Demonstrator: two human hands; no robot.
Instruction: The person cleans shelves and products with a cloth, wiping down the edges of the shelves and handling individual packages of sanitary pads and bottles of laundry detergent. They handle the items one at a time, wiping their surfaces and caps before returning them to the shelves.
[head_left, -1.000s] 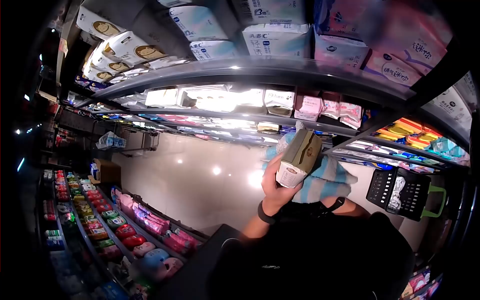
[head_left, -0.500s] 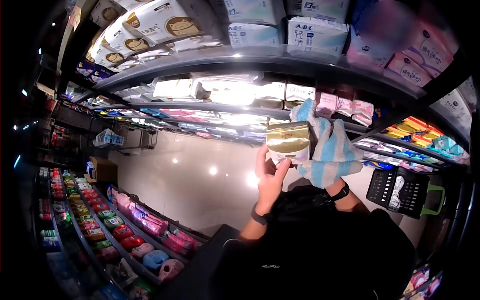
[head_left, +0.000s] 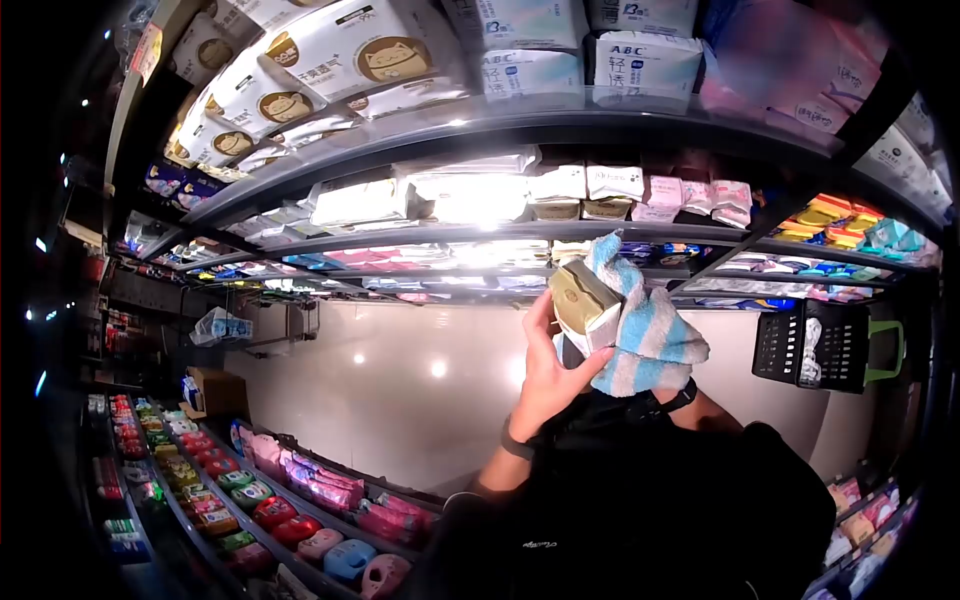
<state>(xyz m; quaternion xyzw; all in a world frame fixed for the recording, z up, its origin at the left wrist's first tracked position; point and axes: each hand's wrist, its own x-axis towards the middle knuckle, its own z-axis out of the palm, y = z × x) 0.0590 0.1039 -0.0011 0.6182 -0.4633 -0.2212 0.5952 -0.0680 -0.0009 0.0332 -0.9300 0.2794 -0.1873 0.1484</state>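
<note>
Left, near: rows of bottles and pink bags are carried on a stepped shelf. Behind these, a cardboard box is seen; farther back, a blue pack in clear plastic. Far side, left of centre: white packs with round cat faces are stacked on the upper level of a long shelf unit. Pale tiled floor is seen between the two sides.

Centre: a gold-and-white pack is held tilted above the floor, in front of the lower shelf levels. It is gripped by the left hand, fingers bent at its left side, thumb laid along its near side; a dark band is worn on that wrist.

Just right of the pack: a blue-and-grey striped cloth, bunched against it. The right hand is covered by this cloth; whether it is closed cannot be told.

Right: a black basket with a green handle is placed well apart from the hands; a white item is contained in it.
</note>
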